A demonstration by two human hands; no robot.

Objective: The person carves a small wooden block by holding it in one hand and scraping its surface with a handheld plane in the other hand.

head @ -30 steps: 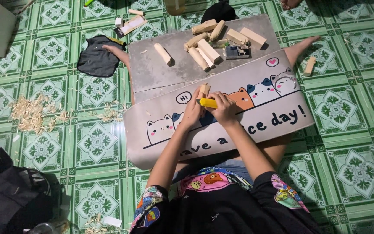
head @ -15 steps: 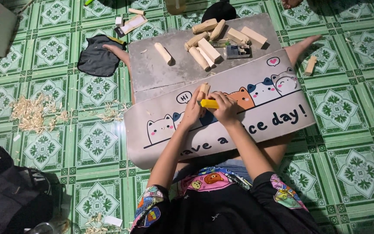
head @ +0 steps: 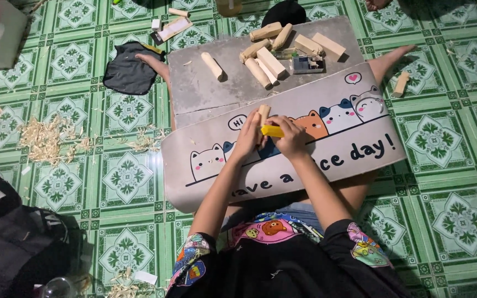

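A single head-worn camera looks steeply down from above the seated person, fairly near, facing forward over the grey cartoon-cat lap mat [head: 327,127] to the green patterned tile floor [head: 122,176].

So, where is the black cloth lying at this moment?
In the head view, the black cloth lies flat on the green tiled floor at upper left, just left of the grey board, beside the person's foot.

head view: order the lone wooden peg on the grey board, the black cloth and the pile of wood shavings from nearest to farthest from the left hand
From the left hand:
1. The lone wooden peg, just beyond the hand on the grey board.
2. The black cloth, up and to the left on the floor.
3. The pile of wood shavings, far left on the green tiles.
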